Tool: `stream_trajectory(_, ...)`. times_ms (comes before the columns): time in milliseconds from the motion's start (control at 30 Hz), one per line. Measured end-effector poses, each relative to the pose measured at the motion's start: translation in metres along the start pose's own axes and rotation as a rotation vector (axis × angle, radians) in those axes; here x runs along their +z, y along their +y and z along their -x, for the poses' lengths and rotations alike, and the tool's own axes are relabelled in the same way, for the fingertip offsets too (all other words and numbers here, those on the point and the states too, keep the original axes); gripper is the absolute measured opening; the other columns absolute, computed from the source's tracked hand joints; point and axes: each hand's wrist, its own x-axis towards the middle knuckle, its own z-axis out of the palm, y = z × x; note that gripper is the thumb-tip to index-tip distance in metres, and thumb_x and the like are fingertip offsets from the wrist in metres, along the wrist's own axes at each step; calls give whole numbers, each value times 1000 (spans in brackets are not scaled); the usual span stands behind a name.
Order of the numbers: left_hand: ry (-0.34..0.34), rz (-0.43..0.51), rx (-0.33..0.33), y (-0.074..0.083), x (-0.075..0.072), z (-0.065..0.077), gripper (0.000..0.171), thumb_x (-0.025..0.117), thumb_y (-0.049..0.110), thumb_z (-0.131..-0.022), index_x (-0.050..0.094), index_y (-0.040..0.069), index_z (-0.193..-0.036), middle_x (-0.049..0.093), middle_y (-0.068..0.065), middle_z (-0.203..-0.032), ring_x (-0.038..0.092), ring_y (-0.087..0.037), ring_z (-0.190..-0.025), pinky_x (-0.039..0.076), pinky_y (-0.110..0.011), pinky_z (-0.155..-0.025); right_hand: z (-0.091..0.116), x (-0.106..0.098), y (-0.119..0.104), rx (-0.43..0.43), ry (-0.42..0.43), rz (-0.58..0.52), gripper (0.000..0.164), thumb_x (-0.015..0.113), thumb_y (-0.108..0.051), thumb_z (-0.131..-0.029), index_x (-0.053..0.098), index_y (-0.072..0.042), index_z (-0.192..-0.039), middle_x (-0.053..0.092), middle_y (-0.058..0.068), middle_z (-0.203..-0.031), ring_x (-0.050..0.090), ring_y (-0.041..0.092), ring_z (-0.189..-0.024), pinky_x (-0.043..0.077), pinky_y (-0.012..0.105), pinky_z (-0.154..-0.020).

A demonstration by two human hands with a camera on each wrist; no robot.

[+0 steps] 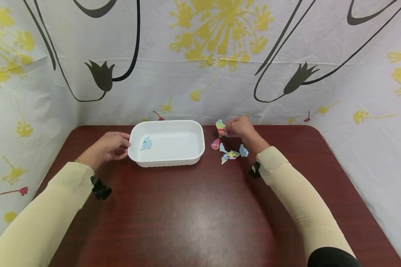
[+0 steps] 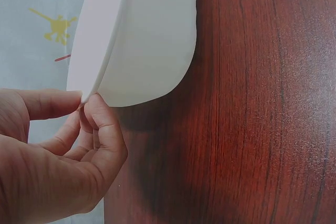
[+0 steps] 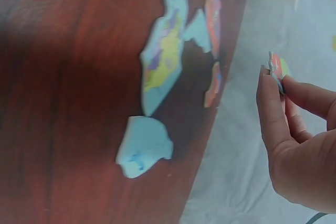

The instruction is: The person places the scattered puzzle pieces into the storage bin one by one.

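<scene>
A white plastic tray sits at the back of the table, with one light-blue flat piece inside near its left end. My left hand pinches the tray's rim at that end between thumb and fingers. To the right of the tray, my right hand pinches an irregular flat piece printed green, yellow and red, held above the table's back edge. Below it lie a pink-red piece, a small blue piece, a yellow-and-blue piece and a larger light-blue piece. Their material is unclear.
The dark red-brown wooden table spreads out in front of the tray. A white cloth with yellow and grey flower prints hangs close behind the table's back edge and along both sides.
</scene>
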Motion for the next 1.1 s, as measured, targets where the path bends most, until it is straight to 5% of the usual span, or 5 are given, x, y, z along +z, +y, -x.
stream_trajectory(333,9,-15,6,1,0,0,48,52,8,-96,39,7,-143,50,-10,-108,56,-14,-75,54,-25,-69,1,8,-20,-6,-26,41,26,66,-7,-90,66,6,-113,64,13,-103,69,23,-87,52,46,-91)
stream_trajectory(633,5,-11,0,1,0,-1,48,52,9,-97,39,8,-143,49,-11,-110,55,-15,-76,54,-25,-68,6,23,-33,-26,-75,8,25,66,-5,-89,65,7,-112,68,12,-92,71,24,-83,57,38,-82)
stream_trajectory(1100,7,2,-11,2,0,-1,48,51,9,-97,39,8,-144,48,-11,-114,54,-16,-78,53,-26,-70,9,46,-50,-37,-143,33,25,67,-2,-88,69,3,-113,66,18,-112,70,19,-81,57,38,-82)
